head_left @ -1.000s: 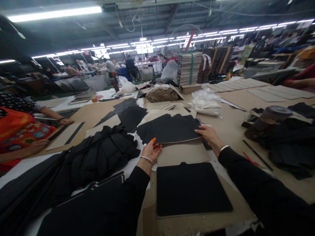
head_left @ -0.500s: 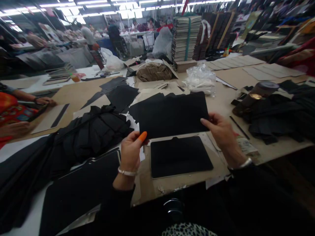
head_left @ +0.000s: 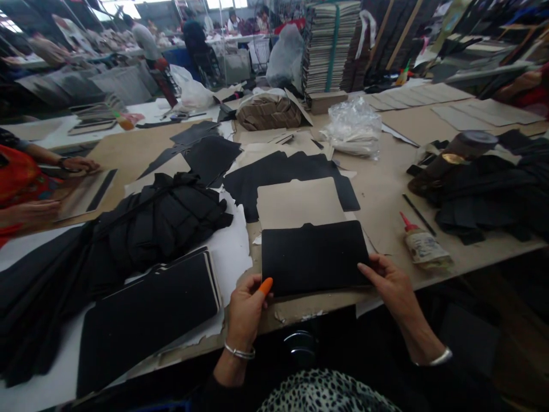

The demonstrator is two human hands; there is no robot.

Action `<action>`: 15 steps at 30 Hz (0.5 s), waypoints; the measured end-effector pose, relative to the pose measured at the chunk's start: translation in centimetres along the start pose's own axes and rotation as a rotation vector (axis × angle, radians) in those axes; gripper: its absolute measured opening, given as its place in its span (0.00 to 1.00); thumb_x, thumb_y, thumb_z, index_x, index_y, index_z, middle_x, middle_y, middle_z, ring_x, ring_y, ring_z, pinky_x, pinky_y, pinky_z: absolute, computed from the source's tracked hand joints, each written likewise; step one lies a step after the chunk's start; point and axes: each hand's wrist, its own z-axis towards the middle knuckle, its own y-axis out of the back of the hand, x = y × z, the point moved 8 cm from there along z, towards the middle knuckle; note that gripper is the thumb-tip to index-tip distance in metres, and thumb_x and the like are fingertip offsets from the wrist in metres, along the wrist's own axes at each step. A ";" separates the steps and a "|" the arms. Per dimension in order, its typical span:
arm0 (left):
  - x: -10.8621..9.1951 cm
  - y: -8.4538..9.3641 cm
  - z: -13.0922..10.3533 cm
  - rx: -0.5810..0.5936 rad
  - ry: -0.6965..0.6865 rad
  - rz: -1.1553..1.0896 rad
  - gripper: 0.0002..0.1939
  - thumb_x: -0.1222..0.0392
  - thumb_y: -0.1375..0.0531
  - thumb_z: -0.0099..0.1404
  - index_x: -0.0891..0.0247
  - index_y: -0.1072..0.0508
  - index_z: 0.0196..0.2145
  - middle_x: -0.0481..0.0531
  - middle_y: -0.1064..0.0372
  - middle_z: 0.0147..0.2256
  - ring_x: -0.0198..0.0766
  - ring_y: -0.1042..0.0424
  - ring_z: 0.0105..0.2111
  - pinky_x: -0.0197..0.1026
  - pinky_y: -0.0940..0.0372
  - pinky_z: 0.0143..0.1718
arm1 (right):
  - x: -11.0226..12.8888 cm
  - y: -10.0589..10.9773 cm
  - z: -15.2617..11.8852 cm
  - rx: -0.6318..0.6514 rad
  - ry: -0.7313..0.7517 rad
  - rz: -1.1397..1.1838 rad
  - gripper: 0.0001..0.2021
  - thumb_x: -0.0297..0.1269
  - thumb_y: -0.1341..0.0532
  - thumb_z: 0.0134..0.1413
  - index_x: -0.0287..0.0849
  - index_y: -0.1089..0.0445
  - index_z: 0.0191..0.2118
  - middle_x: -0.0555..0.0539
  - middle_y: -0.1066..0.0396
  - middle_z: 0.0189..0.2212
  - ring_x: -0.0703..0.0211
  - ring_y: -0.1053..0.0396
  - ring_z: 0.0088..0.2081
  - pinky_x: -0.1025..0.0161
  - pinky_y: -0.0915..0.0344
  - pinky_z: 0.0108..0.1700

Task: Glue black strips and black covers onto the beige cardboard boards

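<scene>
A black rectangular sheet (head_left: 313, 257) lies low at the table's near edge, a small tab showing along its far side. My left hand (head_left: 247, 303), with an orange cover on its thumb, grips the sheet's near left corner. At the right side, my right hand (head_left: 386, 274) pinches it between thumb and fingers. What lies directly beneath the sheet is mostly hidden. Just beyond it is a beige board (head_left: 300, 200) with a tab on its far edge. Behind that board, several loose black sheets (head_left: 278, 166) are fanned out.
Stacked black panels (head_left: 150, 315) lie at left, below a heap of black strips (head_left: 167, 223). A glue bottle with a red tip (head_left: 424, 246) rests on its side at right, near a thin black stick (head_left: 419, 215). Another person's hands (head_left: 79, 166) are at far left.
Both hands have brought the black sheet down and toward me, over where a black panel lay. The beige board and fanned sheets behind are now uncovered. My view has tilted downward.
</scene>
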 end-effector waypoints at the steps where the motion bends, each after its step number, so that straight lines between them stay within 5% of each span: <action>1: 0.0 0.0 0.1 -0.001 0.016 0.017 0.14 0.54 0.32 0.52 0.63 0.22 0.35 0.48 0.29 0.21 0.32 0.33 0.19 0.31 0.43 0.19 | 0.1 0.1 0.0 -0.006 0.005 -0.026 0.22 0.55 0.29 0.48 0.45 0.24 0.43 0.45 0.20 0.38 0.48 0.23 0.40 0.53 0.28 0.47; 15: 1.3 0.1 -0.3 0.088 0.131 0.268 0.06 0.56 0.37 0.61 0.60 0.26 0.34 0.43 0.35 0.15 0.33 0.39 0.13 0.33 0.46 0.15 | -0.4 0.7 -0.2 -0.027 0.050 -0.213 0.29 0.62 0.33 0.47 0.46 0.25 0.49 0.42 0.21 0.37 0.44 0.24 0.39 0.47 0.28 0.46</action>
